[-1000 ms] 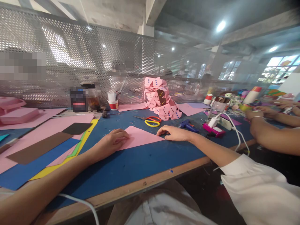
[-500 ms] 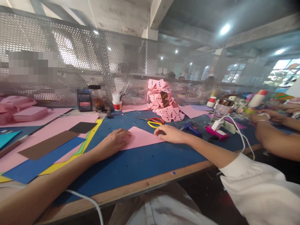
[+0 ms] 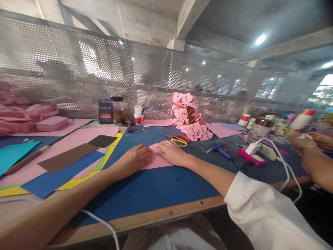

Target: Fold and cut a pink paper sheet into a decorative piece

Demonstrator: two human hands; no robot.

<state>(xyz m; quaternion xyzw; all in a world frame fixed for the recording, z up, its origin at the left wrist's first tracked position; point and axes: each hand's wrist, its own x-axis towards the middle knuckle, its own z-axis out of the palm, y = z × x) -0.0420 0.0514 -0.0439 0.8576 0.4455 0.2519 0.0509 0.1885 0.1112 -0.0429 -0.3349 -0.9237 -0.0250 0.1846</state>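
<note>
While the blue table (image 3: 156,191) fills the foreground, coloured sheets (image 3: 70,158) overlap toward its left edge.
A tower of pink paper pieces (image 3: 186,113) stands near the surface's back edge; between front and back edges lies a pink sheet (image 3: 157,162), partly covered. The left hand (image 3: 135,157) bends over its left part, though whether it grips cannot be told; the right hand (image 3: 173,152) rests ungripping, fingers extended, across its right part. Scissors (image 3: 182,140) lie just beyond, toward the back edge.
</note>
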